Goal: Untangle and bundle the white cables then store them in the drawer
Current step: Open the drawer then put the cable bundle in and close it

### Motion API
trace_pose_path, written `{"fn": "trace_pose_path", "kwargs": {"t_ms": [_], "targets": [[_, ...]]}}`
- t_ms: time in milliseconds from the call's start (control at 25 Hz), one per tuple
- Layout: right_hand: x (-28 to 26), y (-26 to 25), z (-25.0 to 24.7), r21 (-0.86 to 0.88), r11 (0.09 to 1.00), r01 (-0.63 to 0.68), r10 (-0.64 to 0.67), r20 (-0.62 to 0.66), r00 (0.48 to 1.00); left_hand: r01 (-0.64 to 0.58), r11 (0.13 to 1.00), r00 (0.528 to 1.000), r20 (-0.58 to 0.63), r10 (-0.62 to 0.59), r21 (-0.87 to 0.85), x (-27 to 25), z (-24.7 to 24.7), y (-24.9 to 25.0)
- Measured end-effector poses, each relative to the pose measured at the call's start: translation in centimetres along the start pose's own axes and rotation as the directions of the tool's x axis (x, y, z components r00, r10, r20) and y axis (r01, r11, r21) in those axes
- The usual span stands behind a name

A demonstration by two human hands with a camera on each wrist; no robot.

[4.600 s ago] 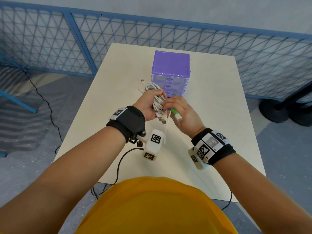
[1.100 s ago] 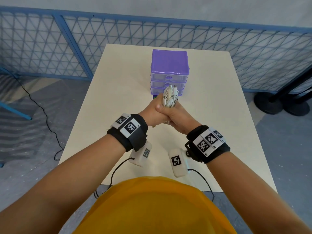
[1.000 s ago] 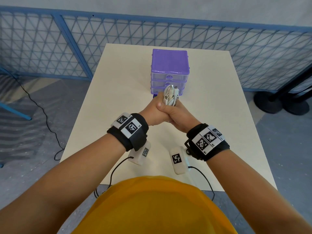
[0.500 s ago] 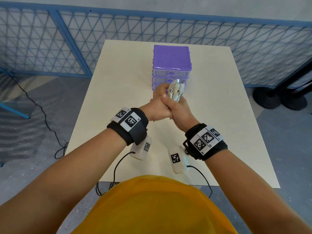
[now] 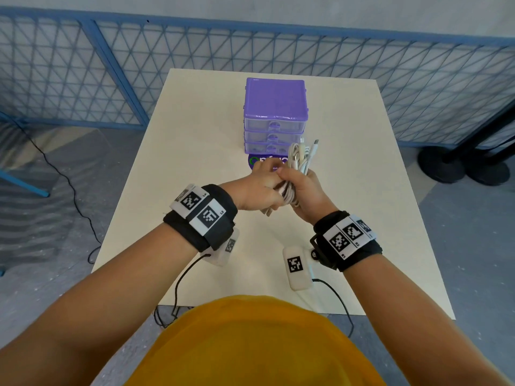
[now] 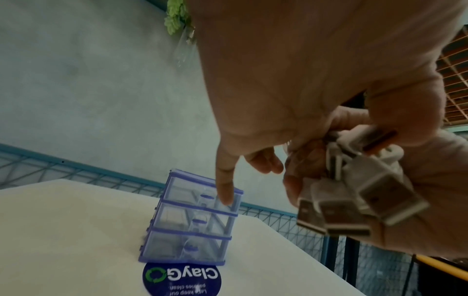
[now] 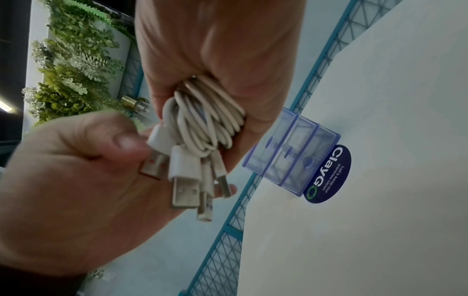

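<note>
The bundled white cables [image 7: 202, 120] look like smooth, slightly glossy plastic, ending in dull metal plugs [image 7: 184, 192]. At upper centre, the purple drawer unit [image 5: 276, 115] is shiny plastic with clear fronts, on a matt cream table [image 5: 178, 151]. Black cloth wristbands [image 5: 214, 218].

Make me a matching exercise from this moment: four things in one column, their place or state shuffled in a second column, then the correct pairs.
Things:
1. white cable bundle
2. purple drawer unit
3. round dark blue sticker
4. left hand

Places or states:
A. lies flat on the table in front of the drawers
B. gripped in the right hand, plugs sticking out
C. stands on the table, all three drawers closed
D. thumb on the USB plugs, index finger stretched out

Pairs: 1-B, 2-C, 3-A, 4-D
</note>
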State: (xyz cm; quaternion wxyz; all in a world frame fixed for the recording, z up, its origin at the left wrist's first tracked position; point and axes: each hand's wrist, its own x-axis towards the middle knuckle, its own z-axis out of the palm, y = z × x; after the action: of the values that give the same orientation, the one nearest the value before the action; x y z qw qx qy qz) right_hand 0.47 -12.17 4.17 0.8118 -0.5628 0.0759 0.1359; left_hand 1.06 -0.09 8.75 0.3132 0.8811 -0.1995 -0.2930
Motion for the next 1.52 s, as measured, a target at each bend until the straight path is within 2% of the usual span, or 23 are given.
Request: {"fn": "trace_pose_path", "kwargs": {"t_ms": [120,240,320,360,400,480,600,680,720,960,1200,1400,1520], "targets": [[0.1,-0.8,-1.0,0.026,1.000,0.012,-0.012,0.019,1.000,-0.013,0.999,1.000,0.023,0.014,-0.033,0.8,0.2,0.7],[0.3,-2.0,-2.1,0.019,1.000,0.021,-0.020,-0.050,0.999,-0.075,0.995,0.997,-0.002,0.075,-0.063,1.7,0.0,0.8],[0.8,-2.7,-3.4,0.007,1.000,0.016,-0.014,-0.154,0.988,-0.063,0.974,0.995,-0.093,0.044,-0.215,2.6,-0.4,0.4],[1.2,-2.9,-4.2,-0.002,1.000,0.012,-0.012,-0.203,0.979,-0.039,0.938,0.987,-0.160,-0.018,-0.343,3.2,-0.6,0.2],[1.6,-2.9,-4.9,-0.015,1.000,0.001,-0.004,-0.243,0.970,-0.013,0.886,0.968,-0.228,-0.105,-0.463,4.1,-0.7,-0.2],[2.5,-2.7,-6.1,-0.041,0.999,-0.021,0.008,-0.307,0.952,0.045,0.778,0.893,-0.323,-0.312,-0.626,6.3,-0.8,-1.1],[3.9,-2.4,-7.4,-0.051,0.998,-0.037,0.016,-0.369,0.929,0.096,0.536,0.794,-0.260,-0.549,-0.839,9.8,-0.8,-1.6],[4.5,-2.3,-7.9,-0.040,0.998,-0.044,0.025,-0.391,0.920,0.086,0.388,0.750,-0.197,-0.632,-0.918,11.6,-1.2,-1.4],[4.7,-2.3,-8.0,-0.037,0.998,-0.049,0.030,-0.393,0.919,0.064,0.346,0.734,-0.191,-0.651,-0.936,12.3,-1.4,-1.3],[5.5,-1.8,-8.3,-0.031,0.993,-0.116,0.094,-0.391,0.916,0.050,0.277,0.678,-0.171,-0.715,-0.959,15.4,-3.0,-1.2],[5.7,-1.7,-8.5,-0.043,0.988,-0.149,0.122,-0.384,0.915,0.127,0.237,0.662,-0.096,-0.744,-0.963,16.4,-3.9,-1.1],[5.8,-1.2,-8.5,-0.063,0.983,-0.172,0.134,-0.387,0.912,0.123,0.221,0.653,-0.088,-0.752,-0.968,16.8,-4.1,-0.9],[6.0,-0.8,-8.6,-0.067,0.981,-0.182,0.142,-0.393,0.908,0.123,0.221,0.671,-0.083,-0.737,-0.967,16.3,-3.9,-0.5]]}}
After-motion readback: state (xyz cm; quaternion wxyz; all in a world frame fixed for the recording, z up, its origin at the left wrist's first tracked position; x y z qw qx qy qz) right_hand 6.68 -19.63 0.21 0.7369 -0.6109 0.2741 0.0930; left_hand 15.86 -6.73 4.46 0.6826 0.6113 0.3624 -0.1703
